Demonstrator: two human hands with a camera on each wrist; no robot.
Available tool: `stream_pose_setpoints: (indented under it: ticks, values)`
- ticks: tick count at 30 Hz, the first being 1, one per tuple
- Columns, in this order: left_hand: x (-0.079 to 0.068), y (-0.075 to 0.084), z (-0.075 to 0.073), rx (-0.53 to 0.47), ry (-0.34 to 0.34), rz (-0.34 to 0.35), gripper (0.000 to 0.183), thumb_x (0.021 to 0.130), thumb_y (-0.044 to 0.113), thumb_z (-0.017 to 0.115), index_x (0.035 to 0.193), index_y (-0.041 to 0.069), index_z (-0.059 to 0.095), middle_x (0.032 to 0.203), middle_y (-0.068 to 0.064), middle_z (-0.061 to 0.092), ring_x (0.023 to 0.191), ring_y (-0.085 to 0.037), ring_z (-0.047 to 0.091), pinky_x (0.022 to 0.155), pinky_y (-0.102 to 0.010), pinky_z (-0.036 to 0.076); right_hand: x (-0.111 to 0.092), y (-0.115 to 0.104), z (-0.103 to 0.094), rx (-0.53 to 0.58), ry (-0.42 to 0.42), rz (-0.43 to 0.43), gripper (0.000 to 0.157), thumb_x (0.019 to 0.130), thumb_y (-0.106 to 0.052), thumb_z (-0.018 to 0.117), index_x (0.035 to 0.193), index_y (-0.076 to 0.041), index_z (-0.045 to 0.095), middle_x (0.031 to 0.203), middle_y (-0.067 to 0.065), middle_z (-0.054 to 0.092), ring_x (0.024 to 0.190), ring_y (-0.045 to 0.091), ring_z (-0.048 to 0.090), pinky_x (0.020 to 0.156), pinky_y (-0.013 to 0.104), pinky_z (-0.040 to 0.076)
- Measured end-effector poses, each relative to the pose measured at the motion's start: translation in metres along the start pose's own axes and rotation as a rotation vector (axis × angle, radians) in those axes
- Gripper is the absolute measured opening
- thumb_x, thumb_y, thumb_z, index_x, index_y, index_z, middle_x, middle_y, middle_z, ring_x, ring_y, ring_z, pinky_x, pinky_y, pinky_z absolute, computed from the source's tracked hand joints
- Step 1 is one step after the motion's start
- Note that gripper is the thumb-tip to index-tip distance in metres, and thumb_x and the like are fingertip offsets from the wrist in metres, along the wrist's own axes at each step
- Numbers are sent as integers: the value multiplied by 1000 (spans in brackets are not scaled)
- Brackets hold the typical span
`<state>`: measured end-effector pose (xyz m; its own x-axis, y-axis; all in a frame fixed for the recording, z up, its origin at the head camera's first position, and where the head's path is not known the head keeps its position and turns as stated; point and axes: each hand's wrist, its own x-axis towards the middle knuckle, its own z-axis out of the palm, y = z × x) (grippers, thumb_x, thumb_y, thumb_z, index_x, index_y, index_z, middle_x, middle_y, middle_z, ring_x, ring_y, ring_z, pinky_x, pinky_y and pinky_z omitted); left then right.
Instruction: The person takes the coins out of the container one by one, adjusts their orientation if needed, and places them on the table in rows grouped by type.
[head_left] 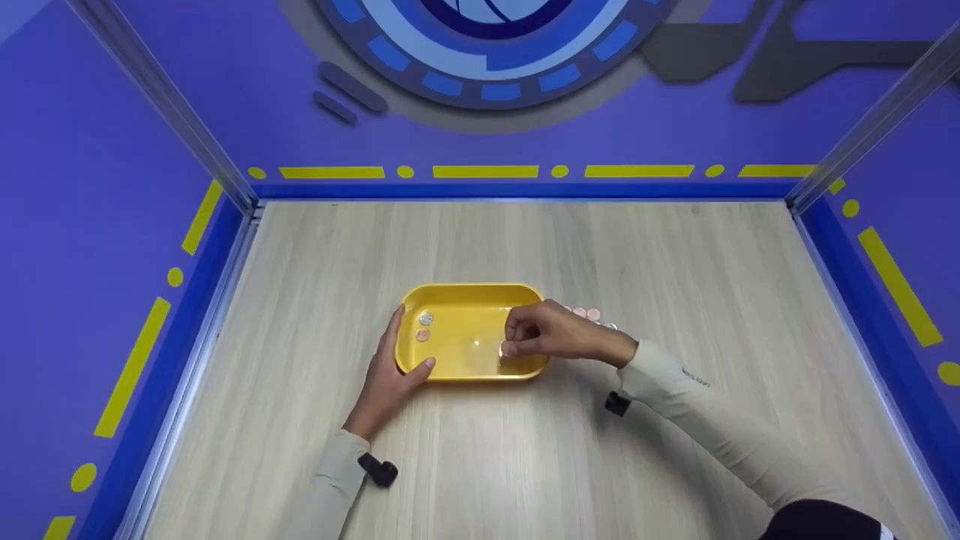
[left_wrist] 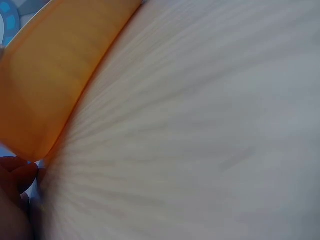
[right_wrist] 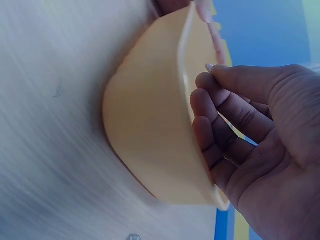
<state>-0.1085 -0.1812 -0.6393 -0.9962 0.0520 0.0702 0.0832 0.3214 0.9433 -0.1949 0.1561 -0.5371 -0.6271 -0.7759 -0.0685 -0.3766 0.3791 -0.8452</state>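
A yellow plastic tray with rounded corners sits on the table, its long side facing me. My left hand grips its left end, thumb over the front rim and fingers along the outer wall. My right hand is over the tray's right end, pinching a coin between thumb and index finger. The other fingers curl beside the rim in the right wrist view. Inside the tray, near the left wall, lie a silver coin and a copper coin.
Several more coins, among them a copper one, lie on the wooden table just right of the tray, partly hidden by my right hand. Blue panels with yellow markings stand along the back and both sides.
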Motion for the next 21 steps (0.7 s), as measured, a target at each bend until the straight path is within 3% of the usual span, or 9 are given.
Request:
stream_pose_setpoints:
  ticks: [5,15,21]
  values:
    - [0,0,2,-30,10,-2,108,91,23,85,178,30,21,170,-14,43,130,-34,60,111,-56,45,-9,3,-10,49,68,5,14,100,-20,84,103,-10,75,89,0,79,78,14,64,72,25,50]
    - [0,-1,1,25,-9,14,108,94,33,84,178,34,17,172,-10,42,133,-28,59,113,-53,45,-32,23,-18,105,195,90,17,100,-23,85,103,-8,76,93,4,78,85,20,68,78,25,54]
    - [0,0,0,34,-2,24,108,94,34,84,178,34,18,176,-9,37,135,-28,58,115,-53,44,-42,32,-22,144,248,131,19,99,-20,86,103,-4,76,93,10,76,83,20,66,75,23,53]
